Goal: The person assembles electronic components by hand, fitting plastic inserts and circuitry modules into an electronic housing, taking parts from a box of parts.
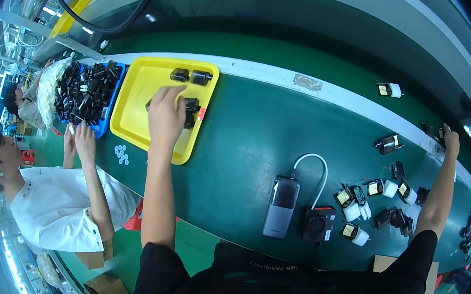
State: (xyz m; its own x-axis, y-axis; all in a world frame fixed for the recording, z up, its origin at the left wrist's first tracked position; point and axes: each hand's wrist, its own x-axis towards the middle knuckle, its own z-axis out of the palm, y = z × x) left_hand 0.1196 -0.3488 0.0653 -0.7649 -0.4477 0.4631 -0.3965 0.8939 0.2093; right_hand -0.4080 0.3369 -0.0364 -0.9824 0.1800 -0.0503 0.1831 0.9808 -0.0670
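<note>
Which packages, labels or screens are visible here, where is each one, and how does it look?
Power bank: on the green belt near the person, grey slab with a dark screen face, white cable looped from its top.
Cardboard boxes: on the floor at lower left, brown, open.
Sticker: on the belt's white edge strip, pale, worn rectangle.
Left hand: over the yellow tray, touching black parts.
</note>
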